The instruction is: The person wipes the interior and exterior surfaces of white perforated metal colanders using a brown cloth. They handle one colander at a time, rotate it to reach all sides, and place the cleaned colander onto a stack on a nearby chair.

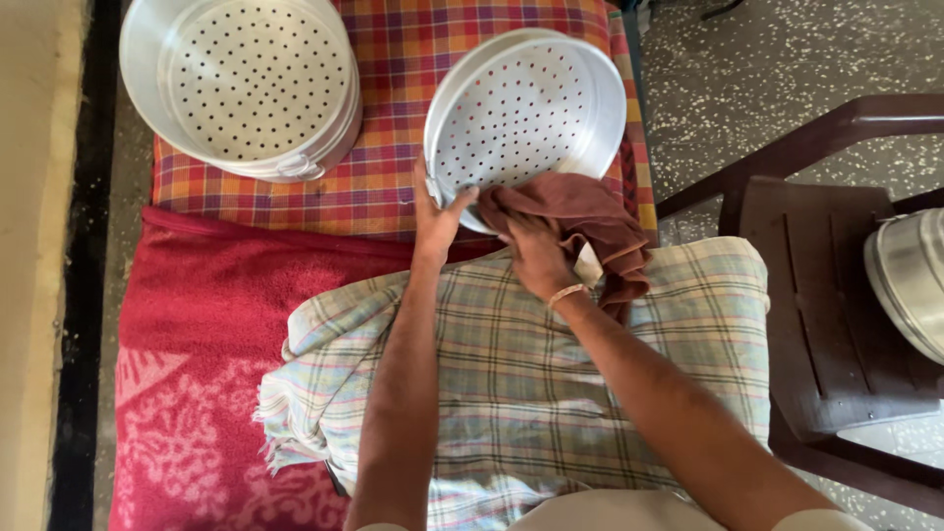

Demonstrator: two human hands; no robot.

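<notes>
My left hand (436, 216) grips the near rim of a round perforated metal steamer tray (521, 113), which is tilted up toward me. My right hand (536, 251) holds a brown cloth (590, 221) pressed against the tray's lower rim. A thin bangle sits on my right wrist. Both forearms reach out over a pale checked cloth (511, 393) that covers my lap.
A second perforated metal steamer tray (246, 84) rests on an orange checked cloth (393, 59) at the far left. A red patterned blanket (206, 324) lies on the left. A dark wooden chair (816, 285) at right holds a metal pot lid (910, 280). The floor is speckled stone.
</notes>
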